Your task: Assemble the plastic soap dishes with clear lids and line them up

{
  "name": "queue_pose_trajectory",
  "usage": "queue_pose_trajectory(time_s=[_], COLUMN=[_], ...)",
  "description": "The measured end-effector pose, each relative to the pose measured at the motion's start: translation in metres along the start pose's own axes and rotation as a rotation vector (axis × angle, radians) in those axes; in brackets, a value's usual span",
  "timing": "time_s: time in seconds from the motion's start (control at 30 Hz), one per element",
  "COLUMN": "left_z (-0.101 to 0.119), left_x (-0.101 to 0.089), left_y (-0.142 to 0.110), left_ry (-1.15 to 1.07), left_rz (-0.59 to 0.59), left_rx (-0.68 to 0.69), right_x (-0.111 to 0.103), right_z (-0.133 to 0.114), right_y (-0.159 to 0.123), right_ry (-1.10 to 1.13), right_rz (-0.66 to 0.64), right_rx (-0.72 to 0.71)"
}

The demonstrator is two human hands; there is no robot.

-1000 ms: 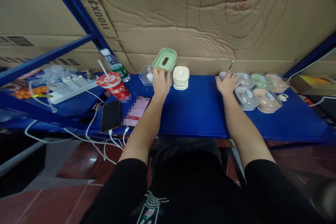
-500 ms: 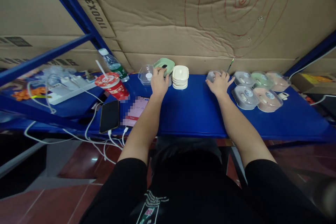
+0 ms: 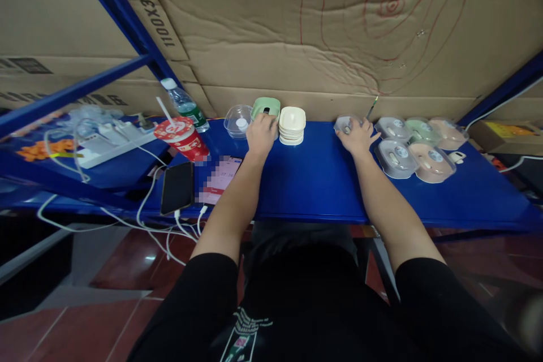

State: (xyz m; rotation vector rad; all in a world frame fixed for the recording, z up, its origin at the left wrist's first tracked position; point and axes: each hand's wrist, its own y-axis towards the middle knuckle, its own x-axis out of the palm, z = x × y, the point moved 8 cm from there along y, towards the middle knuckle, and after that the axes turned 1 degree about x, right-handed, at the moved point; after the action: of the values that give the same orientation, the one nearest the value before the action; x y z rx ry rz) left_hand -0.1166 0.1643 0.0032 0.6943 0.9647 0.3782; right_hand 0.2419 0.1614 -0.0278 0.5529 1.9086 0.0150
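While reaching to the far side of the blue table [image 3: 314, 181]: green tray [image 3: 265, 103] at left hand [image 3: 261, 134], clear tub [image 3: 340, 121] at right hand [image 3: 360, 137]

1. Far left: clear shell [image 3: 234, 123], round white patch inside, just beside the green tray.
2. Next right: green tray with dark slot, far side of the table. Left hand over near rim, fingers bent, partly closed; fingertips hidden, cannot tell how firm a hold. Left forearm [image 3: 237, 198] slanting far and right, back of hand upward. Advisable: press evenly, tray level, clear of neighbours.
3. Middle: cream stack [image 3: 292, 121], near the left hand.
4. Right of middle: clear tub beneath fanned, wide-set fingers of right hand; cannot tell whether gripped or merely touched. Right forearm [image 3: 387, 192] slanting far and left. Advisable: light touch, wrist steady.
5. Far right: five lidded boxes [image 3: 433, 165], two rows, near the right hand.
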Motion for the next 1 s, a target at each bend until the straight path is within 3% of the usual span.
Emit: queue_pose_trajectory(time_s=[0.17, 0.43, 0.6, 0.73, 0.83, 0.93, 1.0], left_z=[0.001, 0.014, 0.036, 0.056, 0.068, 0.074, 0.069], left_x=[-0.005, -0.013, -0.014, -0.011, -0.007, -0.008, -0.014], left_y=[-0.003, -0.006, -0.010, -0.016, -0.022, -0.025, -0.022], left_ry=[0.006, -0.097, -0.153, -0.199, -0.250, -0.288, -0.308], left_rz=[0.010, 0.103, 0.088, -0.015, -0.098, -0.121, -0.061], left_rx=[-0.033, 0.023, 0.111, 0.174, 0.215, 0.238, 0.192], right_x=[-0.002, -0.014, -0.037, -0.032, -0.027, -0.027, -0.029], right_z=[0.005, -0.013, -0.035, -0.063, -0.083, -0.092, -0.088], right_y=[0.001, -0.004, -0.009, -0.029, -0.054, -0.066, -0.061], right_ry=[-0.015, 0.119, 0.516, 0.959, 1.018, 0.998, 0.966], right_rz=[0.006, 0.058, 0.155, -0.141, -0.350, -0.404, -0.349], right_rx=[0.038, -0.064, -0.265, -0.400, -0.467, -0.478, -0.432])
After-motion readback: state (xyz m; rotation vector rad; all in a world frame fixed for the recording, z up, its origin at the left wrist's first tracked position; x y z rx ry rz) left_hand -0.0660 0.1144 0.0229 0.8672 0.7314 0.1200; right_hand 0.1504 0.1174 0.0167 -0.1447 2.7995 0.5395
